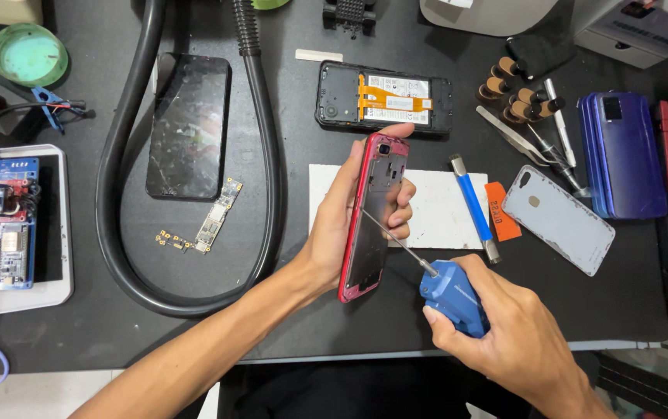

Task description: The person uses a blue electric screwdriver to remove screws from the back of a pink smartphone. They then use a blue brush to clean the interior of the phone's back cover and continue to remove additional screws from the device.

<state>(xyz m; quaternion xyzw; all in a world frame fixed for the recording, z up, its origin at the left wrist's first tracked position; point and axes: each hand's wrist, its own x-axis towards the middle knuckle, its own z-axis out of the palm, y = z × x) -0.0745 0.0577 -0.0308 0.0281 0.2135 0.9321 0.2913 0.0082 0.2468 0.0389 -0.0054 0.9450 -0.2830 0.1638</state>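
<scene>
Over the black table (287,326), the left hand (341,233) grips a red phone frame (372,217) tilted on edge while the right hand (504,326) clenches a blue applicator (452,296), needle tip touching inside the frame, demanding steady aim.

A: Cam setup?

B: One view only, head-worn, so nothing is shared with a second view. Looks steeply down from above the person's own forearms, facing away from the body across the dark bench (287,326).

A: How close?

B: Near. The left hand (341,233) sits about centre frame, the right hand (504,334) low and right of it, wrist cut by the bottom edge. The bench runs past both hands to the top edge.
</scene>
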